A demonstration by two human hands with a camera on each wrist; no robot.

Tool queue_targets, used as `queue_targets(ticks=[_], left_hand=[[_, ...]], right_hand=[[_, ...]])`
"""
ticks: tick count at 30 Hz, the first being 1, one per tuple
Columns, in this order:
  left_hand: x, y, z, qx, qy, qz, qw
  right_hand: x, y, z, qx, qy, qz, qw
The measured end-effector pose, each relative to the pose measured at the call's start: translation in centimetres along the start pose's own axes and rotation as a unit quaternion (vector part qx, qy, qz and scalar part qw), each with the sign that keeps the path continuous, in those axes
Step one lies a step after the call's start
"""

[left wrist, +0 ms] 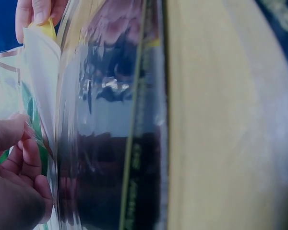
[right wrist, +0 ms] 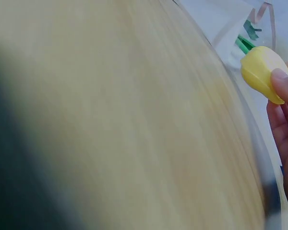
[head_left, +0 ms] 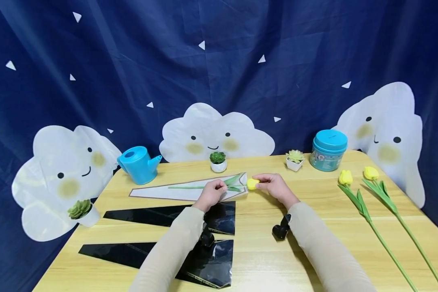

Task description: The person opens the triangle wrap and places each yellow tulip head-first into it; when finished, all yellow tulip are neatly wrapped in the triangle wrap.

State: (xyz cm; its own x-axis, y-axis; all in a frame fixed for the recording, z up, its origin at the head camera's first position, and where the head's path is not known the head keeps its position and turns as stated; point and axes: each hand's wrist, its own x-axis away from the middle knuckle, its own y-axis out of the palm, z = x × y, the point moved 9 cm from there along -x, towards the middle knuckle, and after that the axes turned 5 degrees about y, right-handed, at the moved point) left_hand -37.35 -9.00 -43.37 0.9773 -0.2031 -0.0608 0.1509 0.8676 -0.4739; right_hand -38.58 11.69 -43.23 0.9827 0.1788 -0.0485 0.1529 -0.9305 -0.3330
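A yellow tulip (head_left: pixel 253 184) lies with its green stem and leaves inside a clear-fronted, white-backed flower sleeve (head_left: pixel 149 192); its bloom sticks out past the sleeve's wide right end. My right hand (head_left: pixel 275 187) pinches the bloom between thumb and fingers, as the right wrist view also shows on the yellow petals (right wrist: pixel 261 72). Over the sleeve, my left hand (head_left: pixel 212 194) pinches the clear film near the leaves. In the left wrist view the film (left wrist: pixel 31 127) creases at the thumb and fingertip, with green leaf behind it.
Two black flower sleeves (head_left: pixel 219 219) lie nearer on the table, partly under the left forearm. Two more yellow tulips (head_left: pixel 365 217) lie at the right. Along the back stand a blue watering can (head_left: pixel 140 166), small potted succulents (head_left: pixel 218 162) and a teal lidded tub (head_left: pixel 328 151).
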Motion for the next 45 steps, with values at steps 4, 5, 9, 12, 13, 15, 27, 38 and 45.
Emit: queue_targets(ticks=[4,5,9,12,13,15,27,38,45], left_hand=[[0.1,0.0,0.1,0.002,0.007,-0.001,1.0],[0.1,0.0,0.1,0.004,0.007,-0.001,1.0],[0.0,-0.1,0.1,0.009,0.007,0.001,0.9999],[-0.1,-0.2,0.1,0.011,0.008,0.001,0.9999],[-0.1,-0.2,0.1,0.01,0.009,0.0,0.9999],[-0.1,-0.2,0.2,0.009,0.01,-0.002,0.9999],[0.0,-0.1,0.2,0.019,0.003,-0.004,0.9998],[-0.1,-0.3,-0.5,0.004,0.002,0.0,1.0],[0.0,-0.2,-0.5,0.008,0.002,0.004,1.0]], right_hand=[[-0.3,0.5,0.2,-0.017,0.003,0.003,1.0],[-0.4,0.6,0.2,-0.017,0.003,0.002,1.0],[-0.7,1.2,0.0,-0.017,0.007,0.002,1.0],[-0.8,1.6,-0.3,-0.018,0.011,0.004,1.0],[-0.9,1.7,-0.3,-0.021,0.014,0.005,1.0],[-1.1,2.0,-0.5,-0.019,0.01,0.003,1.0],[-1.8,3.4,-0.9,-0.035,0.002,-0.007,0.999],[-2.2,4.5,-1.1,-0.008,-0.008,0.003,1.0],[-2.2,5.1,-1.4,0.005,-0.022,-0.002,1.0]])
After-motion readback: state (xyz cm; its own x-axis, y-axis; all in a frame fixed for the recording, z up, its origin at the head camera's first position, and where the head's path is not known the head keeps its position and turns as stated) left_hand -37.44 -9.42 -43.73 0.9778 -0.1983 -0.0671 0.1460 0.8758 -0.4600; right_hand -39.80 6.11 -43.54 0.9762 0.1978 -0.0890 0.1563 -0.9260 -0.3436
